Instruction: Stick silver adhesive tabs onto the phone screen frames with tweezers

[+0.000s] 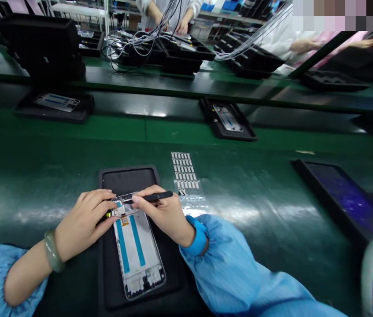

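Head view, phone frame [131, 246] below, upper end in left grip [89, 215], right grip [168, 218] pinching tweezers [160, 196].

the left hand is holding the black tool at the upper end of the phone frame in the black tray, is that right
No, the head view shows the right hand holding the black tool, at the upper end of the phone frame in the black tray.

Right hand [169, 215] gripping tweezers [158, 196], left hand [85, 220] on phone frame [131, 248], tray [130, 177] beneath
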The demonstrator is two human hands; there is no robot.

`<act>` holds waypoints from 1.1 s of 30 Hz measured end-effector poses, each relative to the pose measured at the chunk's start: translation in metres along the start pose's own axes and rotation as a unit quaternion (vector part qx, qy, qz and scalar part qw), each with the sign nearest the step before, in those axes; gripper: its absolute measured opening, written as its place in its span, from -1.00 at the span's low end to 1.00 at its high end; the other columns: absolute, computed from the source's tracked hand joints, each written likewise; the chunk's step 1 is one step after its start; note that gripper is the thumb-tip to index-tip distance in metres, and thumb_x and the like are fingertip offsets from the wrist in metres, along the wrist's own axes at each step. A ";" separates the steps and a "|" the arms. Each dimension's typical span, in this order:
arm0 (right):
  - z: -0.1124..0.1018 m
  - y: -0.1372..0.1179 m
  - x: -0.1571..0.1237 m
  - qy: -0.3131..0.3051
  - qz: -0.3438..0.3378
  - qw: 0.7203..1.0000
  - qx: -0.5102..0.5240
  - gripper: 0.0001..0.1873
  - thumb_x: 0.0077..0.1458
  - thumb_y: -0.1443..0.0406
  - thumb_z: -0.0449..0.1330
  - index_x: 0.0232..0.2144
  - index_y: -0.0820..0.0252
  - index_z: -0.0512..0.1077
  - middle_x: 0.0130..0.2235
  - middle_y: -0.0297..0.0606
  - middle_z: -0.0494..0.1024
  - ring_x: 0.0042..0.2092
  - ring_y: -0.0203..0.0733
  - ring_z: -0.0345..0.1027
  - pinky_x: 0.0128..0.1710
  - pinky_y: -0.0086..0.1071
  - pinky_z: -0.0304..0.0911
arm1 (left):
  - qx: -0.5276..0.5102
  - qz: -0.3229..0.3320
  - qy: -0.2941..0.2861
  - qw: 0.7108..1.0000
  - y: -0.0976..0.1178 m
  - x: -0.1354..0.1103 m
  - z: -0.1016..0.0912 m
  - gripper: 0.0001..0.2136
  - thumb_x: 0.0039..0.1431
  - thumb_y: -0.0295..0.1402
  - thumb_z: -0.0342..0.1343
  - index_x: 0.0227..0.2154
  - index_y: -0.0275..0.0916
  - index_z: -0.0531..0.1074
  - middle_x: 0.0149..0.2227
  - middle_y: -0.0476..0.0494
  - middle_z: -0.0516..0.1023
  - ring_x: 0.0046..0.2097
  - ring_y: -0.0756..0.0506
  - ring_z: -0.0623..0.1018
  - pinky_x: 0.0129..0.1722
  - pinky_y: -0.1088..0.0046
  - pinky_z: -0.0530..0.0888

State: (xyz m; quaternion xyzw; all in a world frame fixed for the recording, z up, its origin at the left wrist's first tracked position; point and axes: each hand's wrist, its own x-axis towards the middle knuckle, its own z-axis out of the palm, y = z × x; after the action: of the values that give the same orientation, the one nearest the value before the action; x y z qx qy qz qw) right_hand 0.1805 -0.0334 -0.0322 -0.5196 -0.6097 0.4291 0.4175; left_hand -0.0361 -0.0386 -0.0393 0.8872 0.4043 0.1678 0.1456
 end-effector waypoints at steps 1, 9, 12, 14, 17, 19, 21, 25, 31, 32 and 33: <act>0.000 0.000 0.000 0.001 -0.005 1.000 -0.009 -0.89 0.00 0.21 0.23 -0.42 0.13 0.47 -0.34 -0.28 0.57 -0.34 -0.17 0.49 -0.33 -0.36 0.42 | -0.002 0.000 -0.001 1.000 0.000 0.000 0.000 -0.83 0.23 -0.27 -0.03 -0.17 -0.16 0.33 -0.04 -0.15 0.39 0.07 -0.16 0.31 -0.02 0.23 0.28; 0.003 -0.002 0.001 0.006 -0.031 0.998 -0.046 -0.91 0.02 0.24 0.22 -0.43 0.12 0.48 -0.36 -0.32 0.57 -0.35 -0.20 0.49 -0.29 -0.38 0.40 | -0.013 0.008 0.002 1.000 -0.001 0.000 0.001 -0.82 0.22 -0.29 -0.02 -0.14 -0.17 0.32 -0.04 -0.15 0.38 0.07 -0.15 0.31 -0.01 0.23 0.29; 0.004 -0.002 0.001 0.009 -0.038 0.998 -0.049 -0.92 0.03 0.25 0.22 -0.42 0.13 0.48 -0.35 -0.32 0.58 -0.34 -0.21 0.49 -0.30 -0.39 0.40 | -0.015 0.007 0.003 1.000 -0.002 -0.001 0.001 -0.83 0.22 -0.29 -0.02 -0.15 -0.18 0.33 -0.04 -0.15 0.38 0.07 -0.16 0.31 -0.02 0.23 0.29; 0.004 -0.002 0.001 0.013 -0.047 0.997 -0.053 -0.93 0.03 0.27 0.21 -0.42 0.14 0.48 -0.36 -0.33 0.58 -0.35 -0.22 0.49 -0.31 -0.42 0.40 | -0.016 0.010 0.003 1.000 -0.002 -0.001 0.001 -0.83 0.22 -0.30 -0.02 -0.15 -0.17 0.33 -0.04 -0.15 0.38 0.07 -0.16 0.31 -0.01 0.22 0.29; 0.005 -0.003 0.000 0.020 -0.056 0.996 -0.060 -0.94 0.02 0.29 0.22 -0.43 0.14 0.48 -0.38 -0.34 0.58 -0.37 -0.25 0.49 -0.33 -0.46 0.39 | -0.018 0.015 0.005 1.000 -0.003 -0.001 0.002 -0.83 0.22 -0.31 -0.01 -0.15 -0.17 0.32 -0.04 -0.15 0.38 0.08 -0.16 0.31 -0.01 0.22 0.29; 0.005 -0.003 0.000 0.020 -0.058 0.996 -0.064 -0.94 0.02 0.29 0.21 -0.42 0.14 0.48 -0.38 -0.35 0.58 -0.37 -0.26 0.49 -0.35 -0.47 0.39 | -0.018 0.015 0.006 1.000 -0.003 -0.001 0.002 -0.83 0.22 -0.31 -0.01 -0.15 -0.18 0.32 -0.04 -0.15 0.38 0.08 -0.17 0.31 -0.01 0.22 0.29; 0.005 -0.003 0.000 0.019 -0.060 0.996 -0.067 -0.95 0.03 0.30 0.21 -0.42 0.14 0.48 -0.38 -0.36 0.58 -0.37 -0.26 0.49 -0.35 -0.48 0.39 | -0.015 0.014 0.004 1.000 -0.003 -0.001 0.002 -0.83 0.22 -0.30 -0.02 -0.15 -0.17 0.32 -0.04 -0.16 0.38 0.07 -0.17 0.31 -0.01 0.21 0.29; 0.005 -0.003 0.000 0.019 -0.066 0.995 -0.071 -0.96 0.03 0.31 0.21 -0.42 0.13 0.48 -0.37 -0.36 0.58 -0.36 -0.26 0.49 -0.35 -0.48 0.38 | -0.009 0.016 0.002 1.000 -0.003 0.000 0.002 -0.82 0.22 -0.30 -0.01 -0.14 -0.17 0.31 -0.04 -0.15 0.38 0.08 -0.17 0.30 -0.01 0.20 0.27; 0.005 -0.002 -0.001 0.021 -0.076 0.994 -0.073 -0.97 0.02 0.32 0.22 -0.42 0.14 0.48 -0.39 -0.37 0.57 -0.39 -0.29 0.48 -0.39 -0.49 0.36 | 0.002 0.019 0.002 1.000 -0.003 0.000 0.002 -0.81 0.22 -0.29 -0.01 -0.12 -0.17 0.30 -0.04 -0.14 0.38 0.08 -0.16 0.31 0.00 0.20 0.26; 0.005 -0.002 -0.001 0.022 -0.078 0.994 -0.073 -0.97 0.02 0.32 0.22 -0.42 0.14 0.48 -0.39 -0.37 0.57 -0.40 -0.29 0.48 -0.40 -0.49 0.36 | 0.003 0.020 0.003 1.000 -0.003 0.000 0.001 -0.81 0.22 -0.29 -0.01 -0.12 -0.17 0.30 -0.04 -0.14 0.39 0.08 -0.16 0.31 -0.01 0.20 0.26; 0.005 -0.002 -0.001 0.023 -0.079 0.994 -0.073 -0.97 0.02 0.33 0.22 -0.42 0.14 0.48 -0.39 -0.37 0.57 -0.40 -0.30 0.47 -0.40 -0.49 0.36 | 0.004 0.021 0.004 1.000 -0.003 0.000 0.001 -0.81 0.22 -0.30 -0.01 -0.12 -0.17 0.30 -0.04 -0.14 0.39 0.08 -0.16 0.31 -0.01 0.20 0.26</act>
State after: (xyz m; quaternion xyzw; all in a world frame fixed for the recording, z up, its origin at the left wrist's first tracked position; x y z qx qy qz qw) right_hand 0.1749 -0.0349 -0.0315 -0.5082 -0.6687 0.3370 0.4254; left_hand -0.0378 -0.0373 -0.0417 0.8953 0.3871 0.1727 0.1370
